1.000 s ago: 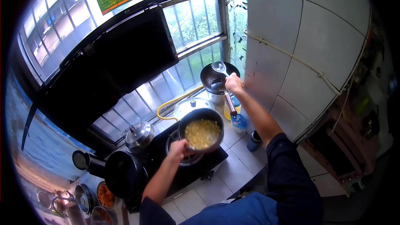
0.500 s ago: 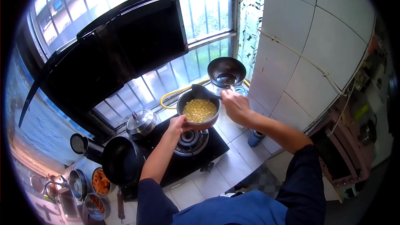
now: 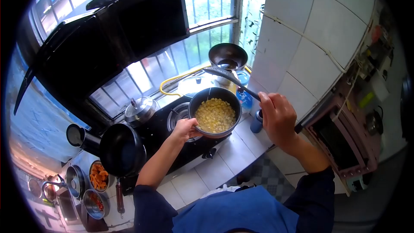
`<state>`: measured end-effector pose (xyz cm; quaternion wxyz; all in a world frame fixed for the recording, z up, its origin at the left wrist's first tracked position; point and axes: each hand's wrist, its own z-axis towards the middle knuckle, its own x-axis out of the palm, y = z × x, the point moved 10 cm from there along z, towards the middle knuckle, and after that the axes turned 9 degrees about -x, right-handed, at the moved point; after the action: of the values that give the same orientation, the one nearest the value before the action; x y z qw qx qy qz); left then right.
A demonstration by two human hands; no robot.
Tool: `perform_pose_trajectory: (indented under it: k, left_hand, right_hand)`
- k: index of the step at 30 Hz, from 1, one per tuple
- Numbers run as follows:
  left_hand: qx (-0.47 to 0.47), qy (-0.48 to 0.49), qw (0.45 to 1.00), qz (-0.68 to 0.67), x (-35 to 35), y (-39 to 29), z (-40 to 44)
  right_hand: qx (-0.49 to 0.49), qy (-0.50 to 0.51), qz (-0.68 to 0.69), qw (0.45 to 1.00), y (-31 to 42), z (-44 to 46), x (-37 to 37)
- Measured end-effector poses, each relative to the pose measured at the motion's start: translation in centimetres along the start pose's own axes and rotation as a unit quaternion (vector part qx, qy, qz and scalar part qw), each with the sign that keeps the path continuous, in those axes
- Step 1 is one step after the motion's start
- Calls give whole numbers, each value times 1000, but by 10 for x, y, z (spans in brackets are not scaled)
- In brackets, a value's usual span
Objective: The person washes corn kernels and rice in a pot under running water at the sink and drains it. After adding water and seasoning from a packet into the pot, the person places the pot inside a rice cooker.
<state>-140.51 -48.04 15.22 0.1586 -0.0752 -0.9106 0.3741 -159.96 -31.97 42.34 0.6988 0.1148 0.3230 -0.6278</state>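
A pot (image 3: 236, 99) with a dark inside holds yellow corn kernels (image 3: 215, 115) in cloudy liquid. My left hand (image 3: 186, 130) is closed on the pot's near left side; whether it grips a handle or the rim cannot be made out. The pot hangs at the right end of the black gas stove (image 3: 160, 150), partly over a burner (image 3: 177, 114). My right hand (image 3: 279, 116) is closed round the handle of a black spatula (image 3: 233, 80). Its head is raised beyond the pot's far rim, and a thin strand hangs below it.
A black frying pan (image 3: 123, 149) sits on the stove's left side, near a lidded metal pot (image 3: 140, 111). Bowls of orange pieces (image 3: 99, 176) and red pieces (image 3: 95, 203) stand at left. A dark wok (image 3: 228, 55) and a blue bottle (image 3: 257, 121) are at right.
My right hand has lifted the spatula out of the pot and drawn back to the right. The pot, in my left hand, has shifted slightly right, exposing more of the burner.
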Motion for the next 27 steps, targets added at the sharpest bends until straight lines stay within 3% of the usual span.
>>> perform_pose_trajectory:
  k: [3, 5, 7, 14, 18, 21, 24, 27]
  left_hand:
    - [-6, 23, 1000, 4, 16, 15, -10]
    - [-22, 38, 999, 3, 24, 32, -12]
    - [-46, 45, 998, 11, 31, 48, -14]
    - [-72, 36, 997, 20, 53, 114, -15]
    - [-76, 25, 997, 15, 72, 144, -13]
    - [-72, 6, 997, 28, 83, 154, -12]
    - [-80, 9, 997, 6, 90, 170, -7]
    - [-83, 1, 996, -12, 95, 181, -5]
  right_hand:
    - [2, -28, 8, 1000, 3, -39, -13]
    - [12, 97, 55, 994, 9, -82, 18]
    - [21, 150, 68, 986, 14, -119, 34]
    - [116, 154, 127, 973, 4, -204, 31]
    - [115, 223, 121, 960, -1, -239, 38]
    - [134, 153, 148, 968, -15, -244, 21]
    - [125, 244, 135, 952, -21, -267, 39]
    - [122, 210, 142, 960, -28, -277, 33]
